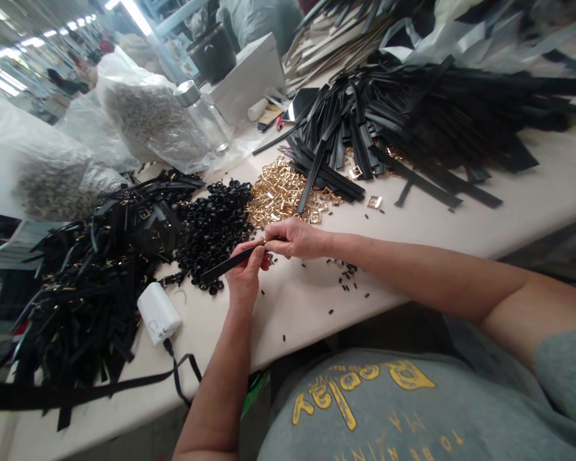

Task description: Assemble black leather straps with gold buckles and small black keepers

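A flat black strap runs through my left hand, its free end sticking out to the lower left. My left thumb and fingers are closed on it. Against its other end, my right hand is pinched; whatever small part lies between those fingertips is hidden. Just beyond both hands lies a heap of gold buckles. To the left of that heap, small black loops form a dark pile. Several tiny black pieces are scattered on the table near my right forearm.
Many loose black straps cover the back right of the white table. Straps with buckles are heaped at left. A white box-shaped device with a cord, a glass jar and filled plastic bags stand around.
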Available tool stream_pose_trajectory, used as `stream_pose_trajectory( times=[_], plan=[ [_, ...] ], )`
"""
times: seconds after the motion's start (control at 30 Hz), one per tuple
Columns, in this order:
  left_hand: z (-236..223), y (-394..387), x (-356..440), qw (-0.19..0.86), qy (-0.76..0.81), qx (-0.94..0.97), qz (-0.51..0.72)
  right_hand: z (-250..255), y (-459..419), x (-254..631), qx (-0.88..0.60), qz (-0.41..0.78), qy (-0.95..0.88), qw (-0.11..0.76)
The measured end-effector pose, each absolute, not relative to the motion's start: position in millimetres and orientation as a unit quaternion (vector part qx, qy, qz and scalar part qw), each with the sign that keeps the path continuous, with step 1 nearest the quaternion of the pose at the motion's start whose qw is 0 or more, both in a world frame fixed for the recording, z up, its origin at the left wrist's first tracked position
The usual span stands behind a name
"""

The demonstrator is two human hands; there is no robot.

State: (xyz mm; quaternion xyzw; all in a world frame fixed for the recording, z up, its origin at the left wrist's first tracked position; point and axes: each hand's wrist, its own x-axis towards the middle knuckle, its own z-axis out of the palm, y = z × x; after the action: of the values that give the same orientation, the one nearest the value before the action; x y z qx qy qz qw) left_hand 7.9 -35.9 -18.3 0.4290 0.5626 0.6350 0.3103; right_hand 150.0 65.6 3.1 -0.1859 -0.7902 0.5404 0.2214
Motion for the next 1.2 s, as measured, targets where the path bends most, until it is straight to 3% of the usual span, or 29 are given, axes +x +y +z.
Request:
stream_pose_trajectory(
  times=[0.47, 0.63, 0.77, 0.93, 1.2],
  plan=[
    [-14.2, -35.5, 12.9, 0.370, 0.555, 0.392, 0.634, -2.3, 65.2, 145.8, -0.198, 0.558, -0.770, 0.239],
    [-15.0, -37.2, 10.2, 0.364, 0.566, 0.377, 0.637, 3.2, 65.2, 148.7, -0.203, 0.608, -0.745, 0.183],
    [-17.6, -36.2, 7.4, 0.358, 0.575, 0.380, 0.630, 6.3, 66.9, 149.9, -0.223, 0.537, -0.800, 0.150],
    [-14.6, -31.2, 3.8, 0.452, 0.528, 0.274, 0.665, 0.3, 64.3, 145.6, -0.231, 0.439, -0.839, 0.225],
    [-8.7, -32.8, 1.8, 0.591, 0.427, 0.123, 0.673, -9.6, 60.5, 138.8, -0.244, 0.431, -0.828, 0.264]
  ],
)
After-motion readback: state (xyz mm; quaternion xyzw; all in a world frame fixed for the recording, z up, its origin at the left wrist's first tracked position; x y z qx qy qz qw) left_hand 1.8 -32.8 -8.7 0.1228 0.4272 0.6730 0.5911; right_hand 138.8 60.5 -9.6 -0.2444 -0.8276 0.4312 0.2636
